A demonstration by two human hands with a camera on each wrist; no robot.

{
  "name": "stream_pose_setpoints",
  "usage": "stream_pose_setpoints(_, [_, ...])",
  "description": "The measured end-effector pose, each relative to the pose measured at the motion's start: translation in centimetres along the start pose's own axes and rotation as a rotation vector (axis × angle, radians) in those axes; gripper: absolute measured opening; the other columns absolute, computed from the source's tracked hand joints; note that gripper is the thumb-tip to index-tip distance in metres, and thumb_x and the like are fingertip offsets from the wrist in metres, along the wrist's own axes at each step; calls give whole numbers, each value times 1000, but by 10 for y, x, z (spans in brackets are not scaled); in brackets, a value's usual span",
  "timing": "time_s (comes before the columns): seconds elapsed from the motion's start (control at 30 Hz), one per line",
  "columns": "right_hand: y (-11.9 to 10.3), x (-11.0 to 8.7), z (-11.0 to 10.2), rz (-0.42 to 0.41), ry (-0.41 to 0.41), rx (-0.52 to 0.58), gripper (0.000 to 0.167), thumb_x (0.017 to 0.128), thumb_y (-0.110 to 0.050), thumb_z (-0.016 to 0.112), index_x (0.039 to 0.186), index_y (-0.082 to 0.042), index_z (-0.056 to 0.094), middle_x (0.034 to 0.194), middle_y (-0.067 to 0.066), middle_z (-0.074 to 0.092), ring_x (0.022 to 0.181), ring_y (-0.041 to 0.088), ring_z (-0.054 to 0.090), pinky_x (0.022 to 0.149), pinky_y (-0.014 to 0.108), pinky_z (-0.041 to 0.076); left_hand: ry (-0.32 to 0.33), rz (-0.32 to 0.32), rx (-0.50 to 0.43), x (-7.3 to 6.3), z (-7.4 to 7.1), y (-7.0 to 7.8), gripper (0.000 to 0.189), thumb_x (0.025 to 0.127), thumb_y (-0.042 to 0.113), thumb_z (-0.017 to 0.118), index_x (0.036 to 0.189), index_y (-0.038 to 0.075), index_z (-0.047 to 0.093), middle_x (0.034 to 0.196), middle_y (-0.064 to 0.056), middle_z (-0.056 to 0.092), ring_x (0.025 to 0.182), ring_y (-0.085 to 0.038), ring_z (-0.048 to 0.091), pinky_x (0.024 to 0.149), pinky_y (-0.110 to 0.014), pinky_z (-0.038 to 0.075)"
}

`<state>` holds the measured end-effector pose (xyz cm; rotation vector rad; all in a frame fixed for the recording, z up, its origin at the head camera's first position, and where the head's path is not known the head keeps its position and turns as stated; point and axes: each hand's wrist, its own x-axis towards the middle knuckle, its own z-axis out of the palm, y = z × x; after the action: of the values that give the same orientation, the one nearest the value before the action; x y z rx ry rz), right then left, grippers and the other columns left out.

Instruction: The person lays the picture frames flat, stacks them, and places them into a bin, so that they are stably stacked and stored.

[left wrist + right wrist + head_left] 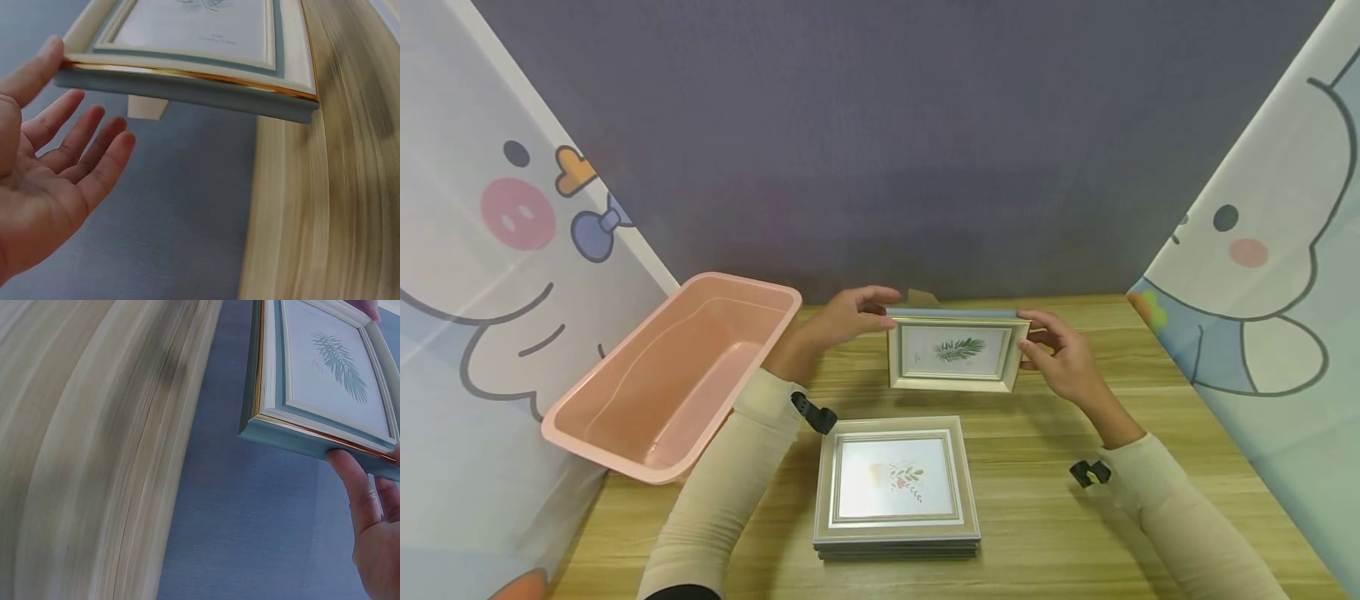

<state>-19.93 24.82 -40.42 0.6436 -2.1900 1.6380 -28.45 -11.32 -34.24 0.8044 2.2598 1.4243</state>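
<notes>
A cream picture frame (953, 357) with a gold line and a green leaf print is held upright, tilted, above the wooden table. My right hand (1063, 358) pinches its right end, with fingertips on the blue-grey side in the right wrist view. At the opposite upper corner is my left hand (853, 317). In the left wrist view its thumb (47, 59) touches the corner while the other fingers spread loosely, apart from the frame. A beige stand flap (147, 107) sticks out behind. Closer to me lies a stack of picture frames (895, 483), the top one with a floral print.
A pink plastic tub (673, 375) stands at the left of the wooden table (1037, 517), beside my left forearm. A dark grey panel (910, 150) rises at the back. Cartoon-printed panels (1262, 250) flank both sides.
</notes>
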Motion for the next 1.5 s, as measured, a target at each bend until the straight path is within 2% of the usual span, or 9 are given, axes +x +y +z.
stream_pose_setpoints(0.23, [-1, 0, -1, -25, -6, 42, 44, 90, 22, 58, 133, 13, 52, 109, -6, 62, 89, 2, 70, 61, 25, 61, -44, 0, -145, 4, -3, -9, 76, 96, 12, 71, 160, 13, 31, 167, -9, 31, 152, -38, 33, 118, -54, 39])
stream_pose_setpoints(0.33, [-1, 0, -1, -29, -13, 45, 44, 91, 22, 58, 133, 13, 52, 113, -5, 62, 91, 2, 69, 62, 25, 61, -74, 8, -193, 5, -4, -12, 94, 88, 33, 80, 162, 17, 24, 170, -6, 22, 155, -39, 25, 120, -57, 34])
stream_pose_setpoints(0.43, [-1, 0, -1, -28, -18, 38, 43, 91, 21, 58, 133, 13, 52, 114, -6, 63, 93, 2, 69, 62, 26, 61, -121, 24, -240, 6, -4, -15, 120, 71, 55, 83, 164, 18, 17, 172, -7, 16, 156, -40, 21, 120, -61, 31])
stream_pose_setpoints(0.57, [-2, -1, -1, -13, -24, 35, 42, 92, 19, 58, 133, 13, 52, 111, -7, 65, 94, 1, 69, 62, 27, 62, -174, 42, -266, 7, -2, -18, 136, 60, 69, 83, 165, 18, 12, 172, -11, 14, 155, -41, 22, 119, -63, 33])
stream_pose_setpoints(0.87, [-4, -2, -1, 1, -29, 67, 42, 93, 18, 57, 135, 12, 52, 111, -7, 65, 94, 1, 70, 64, 26, 62, -164, 59, -255, 6, 0, -21, 135, 58, 73, 81, 164, 19, 18, 170, -12, 22, 150, -42, 32, 115, -62, 38])
stream_pose_setpoints(1.2, [-4, -1, 0, -3, -31, 62, 43, 93, 18, 57, 135, 12, 51, 110, -6, 65, 94, 1, 70, 64, 26, 62, -92, 77, -202, 1, 2, -20, 119, 68, 68, 78, 162, 15, 27, 165, -14, 33, 147, -41, 38, 115, -59, 40])
stream_pose_setpoints(1.37, [-4, -1, 1, -11, -27, 32, 42, 92, 19, 58, 134, 12, 52, 109, -8, 64, 93, 1, 69, 64, 25, 62, -12, 42, -178, -5, 5, -15, 79, 93, 29, 76, 158, 13, 36, 160, -13, 41, 143, -39, 44, 113, -54, 44])
stream_pose_setpoints(1.43, [-4, -1, 1, -14, -26, 20, 43, 92, 19, 58, 134, 12, 52, 107, -8, 64, 93, 1, 69, 64, 24, 61, 27, 23, -180, -7, 7, -12, 68, 96, 12, 72, 156, 12, 39, 158, -13, 45, 140, -38, 46, 110, -49, 48])
stream_pose_setpoints(1.5, [-4, -1, 1, -15, -25, 14, 43, 92, 19, 58, 134, 12, 53, 105, -7, 62, 92, 1, 69, 64, 24, 61, 67, 10, -182, -8, 9, -11, 63, 96, 6, 69, 153, 10, 43, 155, -14, 48, 136, -36, 50, 105, -42, 52])
